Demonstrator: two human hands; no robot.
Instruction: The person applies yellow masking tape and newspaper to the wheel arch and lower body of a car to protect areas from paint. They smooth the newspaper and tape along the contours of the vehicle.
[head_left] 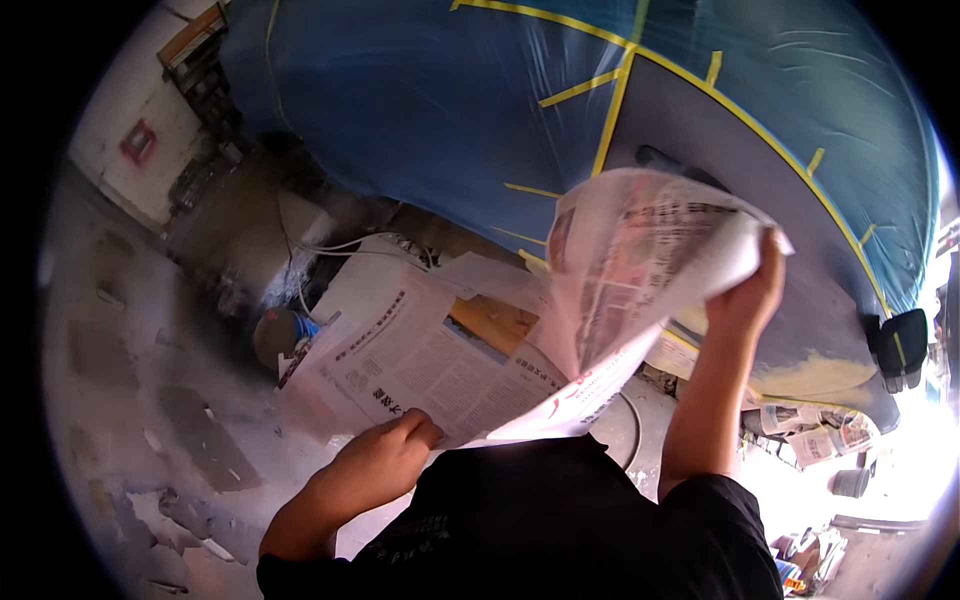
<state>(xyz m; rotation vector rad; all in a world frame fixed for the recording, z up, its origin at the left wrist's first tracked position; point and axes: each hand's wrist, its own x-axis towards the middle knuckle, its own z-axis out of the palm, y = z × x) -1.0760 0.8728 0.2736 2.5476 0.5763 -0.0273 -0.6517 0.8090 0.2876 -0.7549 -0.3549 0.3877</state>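
A large newspaper sheet (450, 375) spreads across the middle in front of my body. My left hand (402, 440) pinches its near edge low down. Up on the right, my right hand (750, 285) grips the raised end, where the paper curls over on itself. Beyond the paper stands a car body covered in blue plastic film (430, 110), with yellow masking tape (612, 115) along its edges. A bare grey panel (700, 125) shows between the taped lines, partly hidden by the lifted paper.
A tan filler patch (815, 375) marks the lower part of the panel, near a black part (902, 345). On the left floor are a can (277, 335), a pale hose (340, 250) and scraps. More newspaper (830, 440) hangs at the lower right.
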